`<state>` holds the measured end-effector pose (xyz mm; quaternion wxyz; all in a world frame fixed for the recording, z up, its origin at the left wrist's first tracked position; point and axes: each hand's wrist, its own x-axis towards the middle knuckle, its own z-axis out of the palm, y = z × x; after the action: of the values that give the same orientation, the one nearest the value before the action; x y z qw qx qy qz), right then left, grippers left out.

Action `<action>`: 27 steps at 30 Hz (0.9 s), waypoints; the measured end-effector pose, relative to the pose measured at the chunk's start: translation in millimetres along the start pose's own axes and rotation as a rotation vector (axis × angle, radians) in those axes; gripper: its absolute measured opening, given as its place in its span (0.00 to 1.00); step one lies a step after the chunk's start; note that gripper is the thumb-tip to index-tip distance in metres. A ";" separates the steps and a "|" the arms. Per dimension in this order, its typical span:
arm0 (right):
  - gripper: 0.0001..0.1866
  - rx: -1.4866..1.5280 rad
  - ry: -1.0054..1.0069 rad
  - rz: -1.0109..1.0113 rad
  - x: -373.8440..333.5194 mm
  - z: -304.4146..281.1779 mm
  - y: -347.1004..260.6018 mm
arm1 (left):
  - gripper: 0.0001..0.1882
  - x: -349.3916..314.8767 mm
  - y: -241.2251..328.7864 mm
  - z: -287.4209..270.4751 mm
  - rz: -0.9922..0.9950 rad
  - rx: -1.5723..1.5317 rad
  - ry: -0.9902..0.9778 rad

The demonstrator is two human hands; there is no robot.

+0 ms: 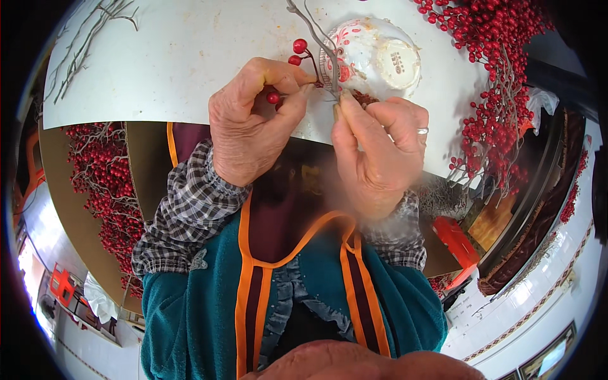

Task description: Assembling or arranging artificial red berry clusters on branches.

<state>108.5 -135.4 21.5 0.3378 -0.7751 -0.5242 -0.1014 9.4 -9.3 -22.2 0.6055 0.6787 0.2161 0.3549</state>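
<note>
Between the thumb and forefinger of my left hand (pixel 256 117) is a small sprig of red artificial berries (pixel 299 46); some berries poke out beside the fingers. My right hand (pixel 383 142), with a ring on one finger, pinches the lower end of a grey-brown artificial branch (pixel 330 54). That branch rises past the upturned bowl (pixel 370 47) toward the far edge of the view. Both sets of fingertips are close together near the branch's lower end. Whether the sprig's stem touches the branch I cannot tell. White with red patterns, the bowl lies bottom-up just behind my right hand.
Bunches of red berry branches (pixel 500 57) lie along the table's right side. Bare grey twigs (pixel 88 47) rest at the far left of the white tabletop (pixel 183 76). More berry branches (pixel 104 183) sit in a cardboard box below left. An orange-red object (pixel 455 244) stands low at right.
</note>
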 end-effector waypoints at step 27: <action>0.16 0.085 0.054 0.045 -3.8 13.4 1.5 | 0.10 -0.7 -1.4 -4.2 -0.053 -0.091 0.002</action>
<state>105.6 -130.2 8.8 0.3865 -0.7686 -0.5014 -0.0923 6.0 -6.7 -23.7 0.6447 0.6441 0.2183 0.3491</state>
